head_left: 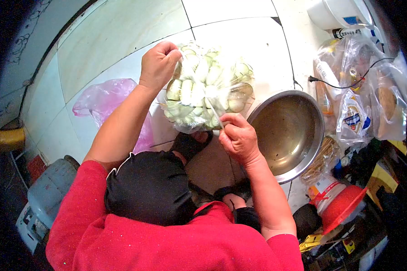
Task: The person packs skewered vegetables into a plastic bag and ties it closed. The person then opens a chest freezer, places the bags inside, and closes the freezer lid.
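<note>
1. While it was gripped at two places, the clear bag (pixel 219 74) of pale, peeled vegetables (pixel 185 92) was seen well in from the left edge of the floor (pixel 122 54); whether its base was borne by the tiles could not be told.
2. The bag's far left part was pinched between the drawn-in fingers of the left hand (pixel 178 55). By the right hand (pixel 223 124), thumb and fingers pressed together, what seemed to be a drawn-out strip (pixel 215 113) of its plastic was pinched.
3. The load was judged fairly heavy and slack, its film thin, slippery and easily torn, its contents firm but bruisable. A broad, gathered fold, with the base supported, was judged a safer hold than one thin strand.
4. The right side was hemmed in by a metal basin (pixel 298 140), and the near side by dark footwear (pixel 190 143).
5. A pink bag (pixel 106 99) was partly covered by the left forearm (pixel 115 124); towards the floor's right edge, bagged goods (pixel 384 86) were crossed by a black cable (pixel 337 86).
</note>
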The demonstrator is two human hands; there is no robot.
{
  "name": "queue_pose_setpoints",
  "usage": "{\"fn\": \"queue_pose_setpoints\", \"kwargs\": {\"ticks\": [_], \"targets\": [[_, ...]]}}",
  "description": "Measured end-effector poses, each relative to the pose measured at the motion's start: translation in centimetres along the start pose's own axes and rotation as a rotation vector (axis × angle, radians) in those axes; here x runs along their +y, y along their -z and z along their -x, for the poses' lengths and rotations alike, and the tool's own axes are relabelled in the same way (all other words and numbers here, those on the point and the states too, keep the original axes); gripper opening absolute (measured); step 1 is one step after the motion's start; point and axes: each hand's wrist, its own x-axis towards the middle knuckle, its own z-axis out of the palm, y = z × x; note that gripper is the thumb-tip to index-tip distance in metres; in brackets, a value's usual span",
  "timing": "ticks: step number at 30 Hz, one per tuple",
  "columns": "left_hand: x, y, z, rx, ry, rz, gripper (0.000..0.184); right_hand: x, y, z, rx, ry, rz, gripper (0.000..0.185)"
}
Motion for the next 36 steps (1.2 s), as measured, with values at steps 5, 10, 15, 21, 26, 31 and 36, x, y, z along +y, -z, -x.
{"fn": "queue_pose_setpoints", "kwargs": {"ticks": [5,10,15,21,26,31,36], "targets": [[0.8,0.3,0.2,0.043,0.01,0.09,0.016,-1.3,0.9,0.0,0.006,-0.074,-0.129,0.015],[1.2,0.1,0.3,0.03,-0.002,0.138,0.017,-4.3,2.7,-2.0,0.012,0.157,0.051,0.015],[3.6,0.2,0.5,-0.025,0.038,0.164,0.017,-5.8,1.9,-4.9,-0.241,0.318,-0.21,0.019],[2.0,0.1,0.1,0.016,-0.062,0.008,0.016,-3.5,0.0,-5.8,-0.13,0.229,-0.45,0.016],[0.8,-0.4,0.5,0.017,-0.067,-0.069,0.014,-0.8,-2.6,-3.9,0.069,-0.113,-0.494,0.018],[4.0,1.0,1.8,-0.038,-0.1,0.079,0.014,-0.9,-3.6,-5.2,0.089,-0.338,-0.27,0.025],[7.5,1.3,4.2,-0.633,-0.601,0.052,0.012,-1.1,-4.2,-6.0,0.053,-0.269,-0.082,0.019]]}}
